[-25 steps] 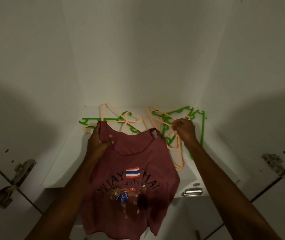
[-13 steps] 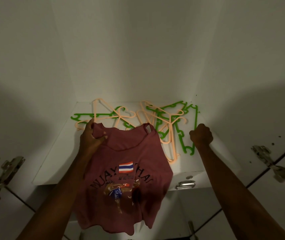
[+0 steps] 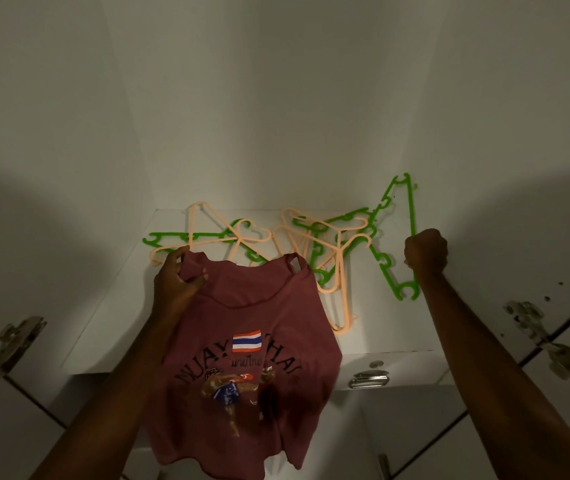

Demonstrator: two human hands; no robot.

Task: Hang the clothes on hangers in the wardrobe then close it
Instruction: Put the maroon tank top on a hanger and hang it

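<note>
My left hand (image 3: 178,284) grips one shoulder strap of a maroon tank top (image 3: 245,368) with a flag and boxer print; the top hangs down in front of the wardrobe shelf (image 3: 110,306). My right hand (image 3: 426,252) is curled round the bar of a green hanger (image 3: 394,237) and holds it tilted up off the shelf at the right. A tangle of peach and green hangers (image 3: 314,247) lies on the shelf behind the top. More hangers (image 3: 207,233) lie at the shelf's left.
The white wardrobe interior (image 3: 276,98) rises behind the shelf. A drawer with a metal handle (image 3: 368,380) sits under the shelf. Door hinges show at the left (image 3: 10,344) and right (image 3: 546,337) on the open doors.
My right hand left the hanger pile, moved right, took a green hanger and lifted it. My left hand kept holding the tank top.
</note>
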